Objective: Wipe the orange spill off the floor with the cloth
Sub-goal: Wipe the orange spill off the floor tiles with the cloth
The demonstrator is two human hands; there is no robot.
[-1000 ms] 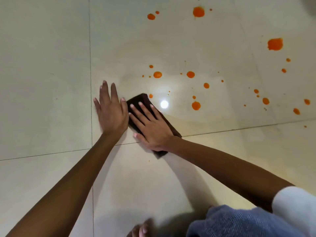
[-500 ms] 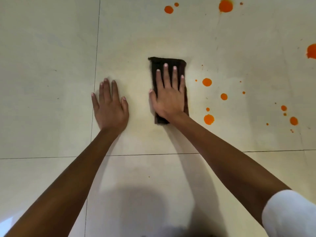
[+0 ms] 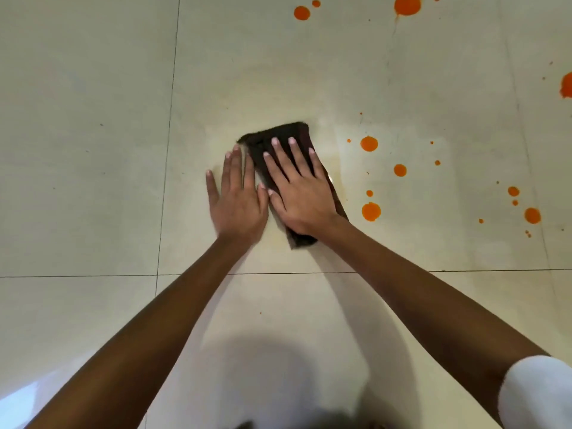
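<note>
A dark brown folded cloth (image 3: 280, 134) lies on the cream tiled floor (image 3: 93, 150). My right hand (image 3: 298, 193) presses flat on it with straight, spread fingers. My left hand (image 3: 236, 199) rests flat on the bare floor just left of the cloth, its fingers straight and beside the cloth's left edge. Orange spill drops (image 3: 369, 144) lie scattered to the right of the cloth, with larger blobs (image 3: 407, 4) at the top edge. The tile around the cloth shows a faint wet yellowish smear.
Dark grout lines (image 3: 167, 150) cross the floor left of my hands and below my wrists. A white sleeve (image 3: 538, 394) covers my right upper arm at bottom right. A shadow lies on the floor at the bottom centre.
My right hand has slid the cloth left and tilted it, so it now sits against my left hand. The two drops near the cloth in the oldest frame are gone.
</note>
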